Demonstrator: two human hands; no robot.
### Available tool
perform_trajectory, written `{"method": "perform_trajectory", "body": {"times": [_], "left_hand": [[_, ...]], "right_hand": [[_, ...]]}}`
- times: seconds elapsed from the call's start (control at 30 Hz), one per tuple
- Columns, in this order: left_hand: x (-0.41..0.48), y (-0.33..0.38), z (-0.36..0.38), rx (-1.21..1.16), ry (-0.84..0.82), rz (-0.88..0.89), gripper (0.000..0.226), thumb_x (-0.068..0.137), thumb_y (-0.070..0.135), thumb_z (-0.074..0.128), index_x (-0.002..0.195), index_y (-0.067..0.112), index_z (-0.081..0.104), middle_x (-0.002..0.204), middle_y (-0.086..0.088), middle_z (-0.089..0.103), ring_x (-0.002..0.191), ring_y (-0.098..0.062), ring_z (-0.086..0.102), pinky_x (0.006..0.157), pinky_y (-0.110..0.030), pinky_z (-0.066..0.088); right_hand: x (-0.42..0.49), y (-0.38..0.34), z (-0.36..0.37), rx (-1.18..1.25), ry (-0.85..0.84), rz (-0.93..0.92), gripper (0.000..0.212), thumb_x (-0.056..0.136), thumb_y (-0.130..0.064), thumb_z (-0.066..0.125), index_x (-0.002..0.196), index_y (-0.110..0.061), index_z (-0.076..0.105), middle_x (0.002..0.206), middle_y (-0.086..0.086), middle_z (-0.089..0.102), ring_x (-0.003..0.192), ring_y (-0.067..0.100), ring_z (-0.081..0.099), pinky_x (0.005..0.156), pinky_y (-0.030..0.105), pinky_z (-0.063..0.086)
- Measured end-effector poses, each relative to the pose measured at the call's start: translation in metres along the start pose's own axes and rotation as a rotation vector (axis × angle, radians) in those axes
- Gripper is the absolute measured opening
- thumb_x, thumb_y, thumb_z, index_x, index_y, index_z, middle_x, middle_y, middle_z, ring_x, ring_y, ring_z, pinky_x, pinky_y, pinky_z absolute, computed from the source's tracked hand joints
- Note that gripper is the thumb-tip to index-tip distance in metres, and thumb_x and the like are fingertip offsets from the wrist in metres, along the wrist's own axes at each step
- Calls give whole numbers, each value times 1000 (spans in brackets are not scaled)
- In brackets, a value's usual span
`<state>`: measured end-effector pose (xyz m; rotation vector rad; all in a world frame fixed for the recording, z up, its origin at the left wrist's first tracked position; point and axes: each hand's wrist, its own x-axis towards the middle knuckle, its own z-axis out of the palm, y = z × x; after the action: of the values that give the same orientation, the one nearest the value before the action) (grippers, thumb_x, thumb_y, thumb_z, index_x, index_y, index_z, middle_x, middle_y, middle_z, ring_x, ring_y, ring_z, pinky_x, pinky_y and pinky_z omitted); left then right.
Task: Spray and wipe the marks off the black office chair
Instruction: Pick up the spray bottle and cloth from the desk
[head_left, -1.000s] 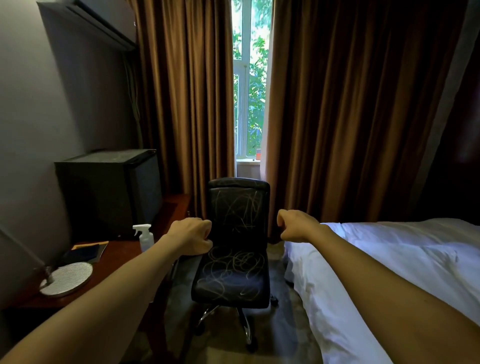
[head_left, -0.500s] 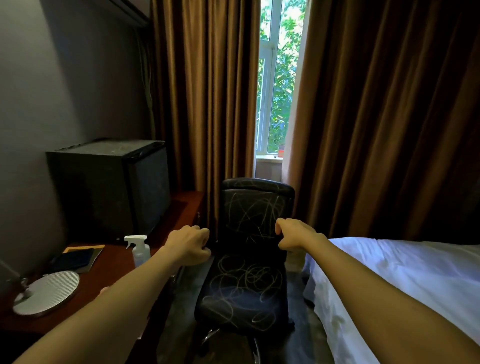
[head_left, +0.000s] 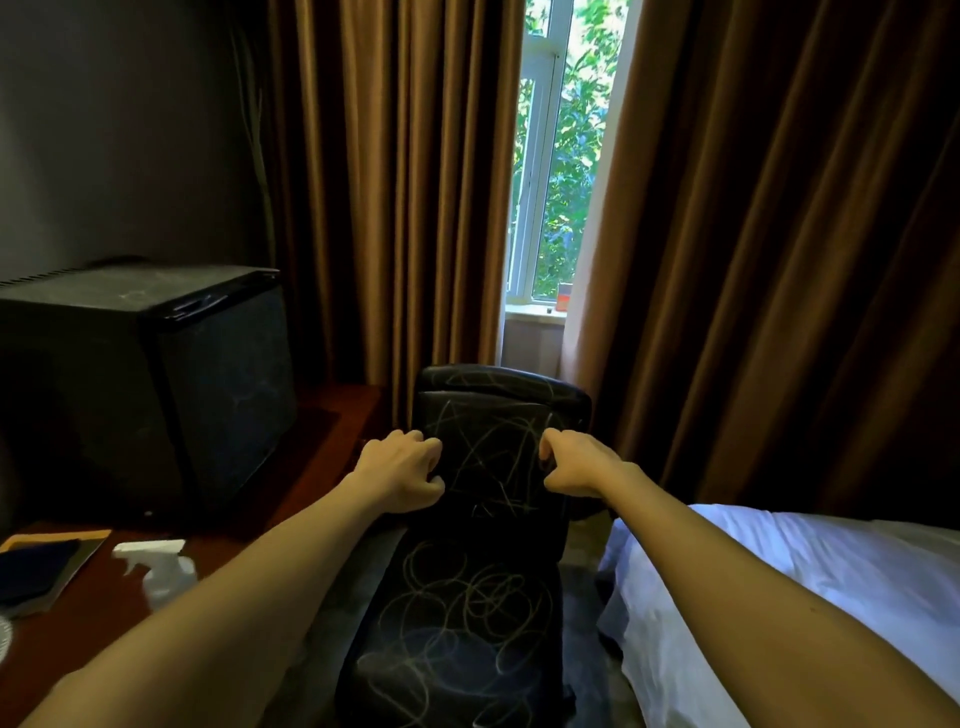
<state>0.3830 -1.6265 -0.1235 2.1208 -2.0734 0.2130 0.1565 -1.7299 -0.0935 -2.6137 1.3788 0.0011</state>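
The black office chair (head_left: 483, 623) stands straight ahead, its seat and backrest covered in pale scribbled marks. My left hand (head_left: 402, 475) hovers with curled fingers at the left edge of the backrest. With its fingers also curled, my right hand (head_left: 576, 465) is at the backrest's right edge. Neither hand visibly holds anything, and I cannot tell whether they touch the chair. A white spray bottle (head_left: 161, 569) stands on the wooden desk (head_left: 78, 629) to the left, partly hidden behind my left forearm.
A black mini fridge (head_left: 156, 384) sits on the desk at the left. A bed with white linen (head_left: 805, 597) fills the right side. Brown curtains (head_left: 395, 182) frame a window behind the chair. A dark notebook (head_left: 31, 569) lies at the desk's left edge.
I have moved closer to the chair, and both hands have come forward to the sides of the backrest. The left hand's fingers have loosened slightly from a fist.
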Motion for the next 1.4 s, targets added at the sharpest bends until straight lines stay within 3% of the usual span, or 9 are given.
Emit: {"method": "perform_trajectory", "body": {"times": [0.27,0.47,0.67,0.87,1.23,1.4], "left_hand": [[32,1,52,-18,-84,-19,25,88,44,51,100,22,49,103,1,50,98,-22,49,71,-32,37],[42,5,91,-53,-169,-15,21,87,45,51,91,26,41,95,4,44,94,-21,48,75,-34,45],[46,11,126,-75,-256,28,20,87,43,51,91,26,42,94,3,45,85,-19,45,65,-31,38],[38,13,153,-102,-341,42,19,87,42,50,92,25,44,94,2,46,85,-20,46,66,-32,37],[3,-33,180,-165,-354,-67,22,85,43,52,94,24,46,101,0,52,88,-18,49,69,-33,44],[-22,-79,176,-154,-356,-198,32,86,44,52,107,19,51,108,-2,51,103,-24,50,75,-36,41]], "right_hand": [[39,25,38,31,-86,3,36,85,-18,59,119,-19,46,107,3,48,93,23,52,68,32,43],[50,41,75,45,-139,41,37,84,-18,59,119,-20,46,111,3,49,99,23,51,75,35,45],[53,53,108,62,-203,64,36,84,-20,59,117,-19,46,111,5,49,98,24,51,80,38,48],[55,51,133,59,-265,78,38,84,-20,60,120,-18,45,104,3,46,94,24,50,71,35,42],[79,7,171,69,-332,43,38,86,-20,61,120,-15,45,114,8,50,98,25,51,77,36,47],[110,-47,180,42,-339,-40,42,85,-20,60,124,-14,45,117,8,50,103,27,50,82,37,48]]}}
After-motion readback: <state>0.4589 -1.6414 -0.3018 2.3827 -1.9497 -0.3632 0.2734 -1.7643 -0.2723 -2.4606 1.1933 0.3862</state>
